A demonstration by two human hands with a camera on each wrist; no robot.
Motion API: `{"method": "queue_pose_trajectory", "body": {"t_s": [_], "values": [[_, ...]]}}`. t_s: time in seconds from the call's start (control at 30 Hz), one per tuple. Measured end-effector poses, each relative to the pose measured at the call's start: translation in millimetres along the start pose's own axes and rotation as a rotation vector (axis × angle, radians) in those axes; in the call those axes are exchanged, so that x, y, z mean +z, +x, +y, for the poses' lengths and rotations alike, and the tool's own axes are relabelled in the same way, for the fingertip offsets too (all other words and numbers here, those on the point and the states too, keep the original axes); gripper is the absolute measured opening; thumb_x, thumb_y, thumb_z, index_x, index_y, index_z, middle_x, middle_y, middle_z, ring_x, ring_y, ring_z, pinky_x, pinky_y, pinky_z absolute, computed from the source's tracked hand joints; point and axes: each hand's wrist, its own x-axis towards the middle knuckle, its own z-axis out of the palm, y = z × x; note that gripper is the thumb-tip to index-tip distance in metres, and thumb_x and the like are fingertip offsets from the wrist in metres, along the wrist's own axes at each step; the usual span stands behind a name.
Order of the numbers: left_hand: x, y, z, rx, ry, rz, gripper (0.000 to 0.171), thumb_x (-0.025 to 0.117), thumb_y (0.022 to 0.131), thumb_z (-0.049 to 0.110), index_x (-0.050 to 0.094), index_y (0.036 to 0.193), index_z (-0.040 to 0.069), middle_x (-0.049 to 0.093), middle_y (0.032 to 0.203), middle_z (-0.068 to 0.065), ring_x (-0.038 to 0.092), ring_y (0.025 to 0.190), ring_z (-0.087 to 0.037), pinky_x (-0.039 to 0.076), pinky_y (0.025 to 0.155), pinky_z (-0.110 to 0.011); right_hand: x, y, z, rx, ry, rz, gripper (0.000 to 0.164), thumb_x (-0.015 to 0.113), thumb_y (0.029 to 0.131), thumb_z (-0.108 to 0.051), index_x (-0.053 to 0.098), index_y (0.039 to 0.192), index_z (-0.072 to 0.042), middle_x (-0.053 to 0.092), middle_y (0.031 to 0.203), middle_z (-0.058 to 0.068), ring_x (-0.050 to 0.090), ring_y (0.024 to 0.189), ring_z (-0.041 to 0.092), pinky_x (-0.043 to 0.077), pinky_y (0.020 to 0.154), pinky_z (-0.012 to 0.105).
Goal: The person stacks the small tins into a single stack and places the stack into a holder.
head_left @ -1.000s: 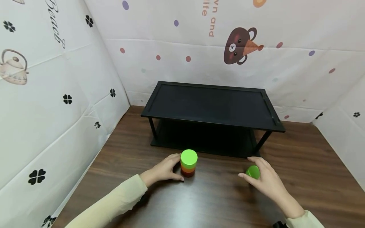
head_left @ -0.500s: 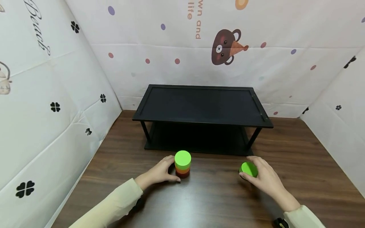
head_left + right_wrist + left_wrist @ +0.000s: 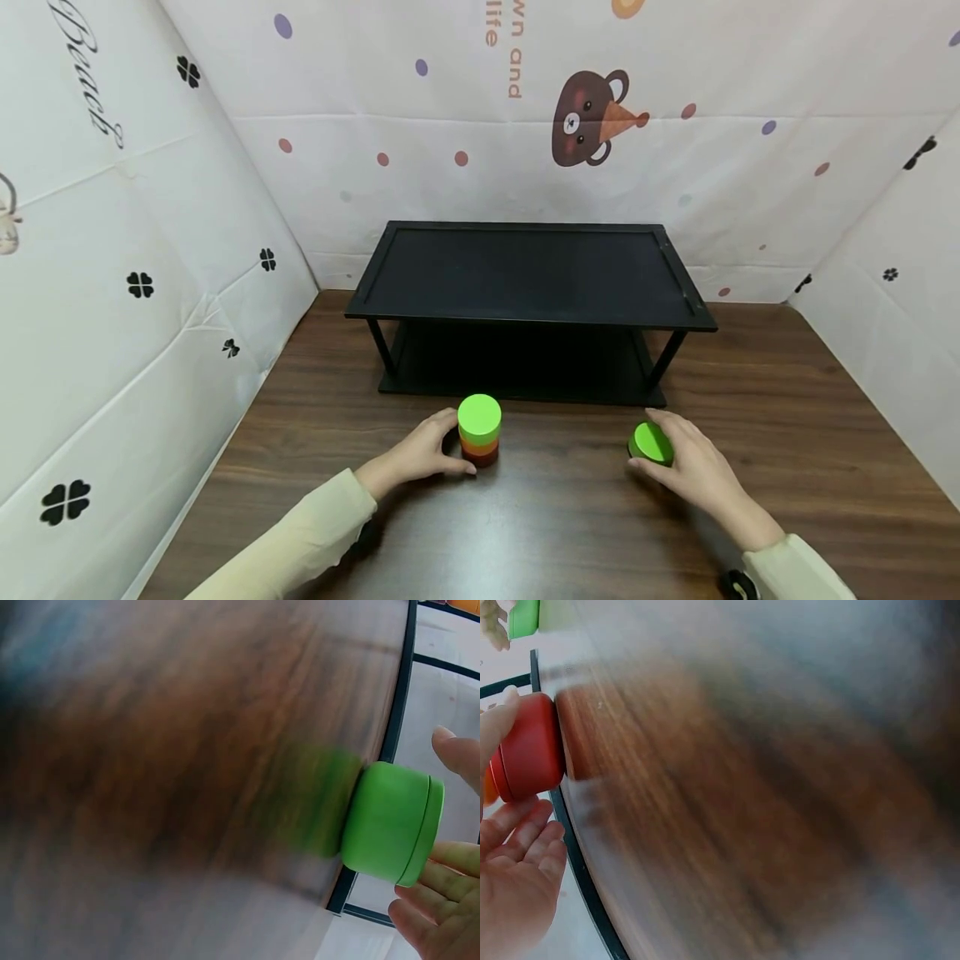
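A stack of round lidded containers, bright green (image 3: 479,419) on top, orange below it and dark red at the bottom, stands on the table in front of the shelf. My left hand (image 3: 420,452) curves loosely around its left side, thumb in front and a gap at the palm. In the left wrist view the red container (image 3: 534,746) lies between thumb and fingers. At the right, my right hand (image 3: 693,467) is spread around a single green container (image 3: 649,444). In the right wrist view the thumb stands apart from this green container (image 3: 386,821), with fingertips right at its lid.
A black two-level shelf (image 3: 525,271) stands behind both hands, on the dark wooden table (image 3: 555,517). White patterned sheets (image 3: 420,192) close off the back and the sides. Dark straps show under the sleeves.
The head view has turned, shifting the scene left. More of the single green container's lid shows, and it sits further left within the right hand's spread. The left hand stays beside the stack.
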Motion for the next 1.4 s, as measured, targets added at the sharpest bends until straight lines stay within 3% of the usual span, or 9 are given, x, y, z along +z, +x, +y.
{"method": "queue_pose_trajectory", "body": {"t_s": [0.33, 0.63, 1.1, 1.4], "values": [[-0.3, 2.3, 2.0, 0.004, -0.014, 0.001, 0.069, 0.081, 0.075, 0.03, 0.052, 0.133, 0.006, 0.059, 0.123, -0.007, 0.054, 0.116, -0.022, 0.043, 0.102, -0.046, 1.1, 0.7, 3.0, 0.032, -0.011, -0.015, 0.071, 0.083, 0.071, -0.03, 0.055, 0.124, 0.006, 0.058, 0.116, 0.023, 0.057, 0.099, 0.035, 0.049, 0.073, 0.048], [-0.4, 4.4, 3.3, 0.01, -0.025, 0.007, 0.068, 0.081, 0.076, 0.03, 0.052, 0.132, 0.006, 0.059, 0.123, -0.007, 0.055, 0.115, -0.022, 0.044, 0.101, -0.044, 2.7, 2.8, 5.1, 0.071, 0.0, -0.078, 0.07, 0.082, 0.072, -0.028, 0.053, 0.124, 0.007, 0.06, 0.111, 0.02, 0.057, 0.093, 0.03, 0.049, 0.07, 0.044], [-0.7, 5.1, 5.1, 0.008, -0.023, 0.0, 0.071, 0.082, 0.074, 0.028, 0.051, 0.134, 0.005, 0.059, 0.125, -0.008, 0.055, 0.116, -0.023, 0.044, 0.101, -0.045, 0.0, 1.4, 8.3, 0.135, 0.0, -0.155, 0.069, 0.082, 0.072, -0.028, 0.052, 0.12, 0.012, 0.057, 0.115, 0.03, 0.057, 0.099, 0.039, 0.049, 0.076, 0.051], [-0.8, 5.2, 6.0, 0.014, -0.016, -0.003, 0.072, 0.082, 0.074, 0.027, 0.049, 0.135, 0.005, 0.057, 0.13, -0.011, 0.053, 0.12, -0.026, 0.042, 0.103, -0.046, -2.0, 2.5, 5.6, 0.126, -0.001, -0.171, 0.068, 0.082, 0.072, -0.027, 0.052, 0.12, 0.012, 0.057, 0.115, 0.03, 0.056, 0.099, 0.039, 0.049, 0.076, 0.051]]}}
